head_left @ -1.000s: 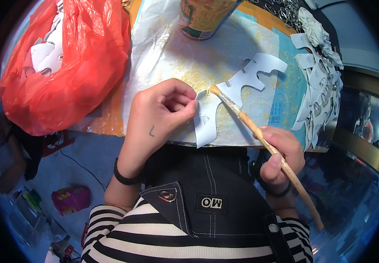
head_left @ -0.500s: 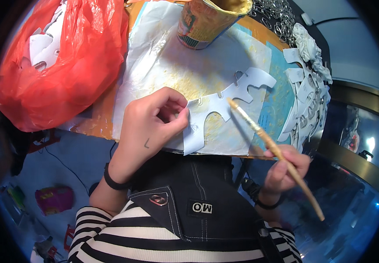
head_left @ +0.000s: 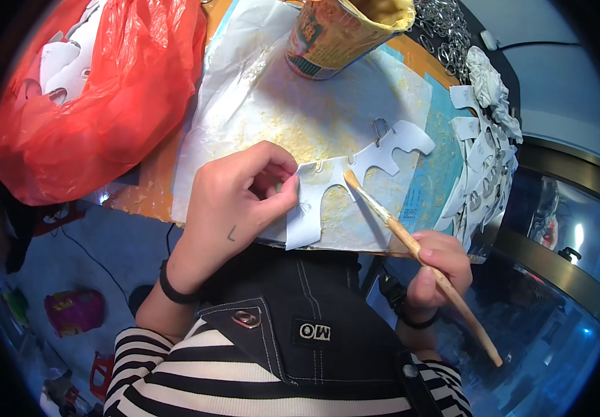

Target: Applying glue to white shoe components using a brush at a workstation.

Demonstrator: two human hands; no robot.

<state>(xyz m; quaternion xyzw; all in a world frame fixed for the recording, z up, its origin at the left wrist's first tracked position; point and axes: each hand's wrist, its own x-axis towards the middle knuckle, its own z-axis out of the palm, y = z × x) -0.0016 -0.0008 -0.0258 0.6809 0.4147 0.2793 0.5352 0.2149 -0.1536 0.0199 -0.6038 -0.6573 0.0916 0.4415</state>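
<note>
The white cutout (head_left: 355, 184) lies flat on a glue-stained white sheet (head_left: 279, 118) near the worktop's near edge, its long shape running from the near edge up toward the right, with small wire hooks along its upper rim. The left hand (head_left: 241, 208) rests on the near left end of the cutout, its fingers (head_left: 282, 182) curled closed and pinching the paper's edge between thumb and forefinger. The right hand (head_left: 435, 267) sits off the near right corner of the sheet, its fingers wrapped tight round a wooden brush (head_left: 418, 250); the brush slants up to the left and its bristle tip touches the middle of the cutout. A black band circles each wrist.

Further out, a yellow paper cup (head_left: 341, 31) with glue inside stands on the sheet toward the far edge. A stack of more white cutouts (head_left: 484, 167) lies along the right edge of the worktop (head_left: 439, 174), with a crumpled white rag (head_left: 487, 80) above them and a heap of metal rings (head_left: 446, 24) at the far right corner. A red plastic bag (head_left: 105, 97) holding white cutouts covers the left side of the worktop
</note>
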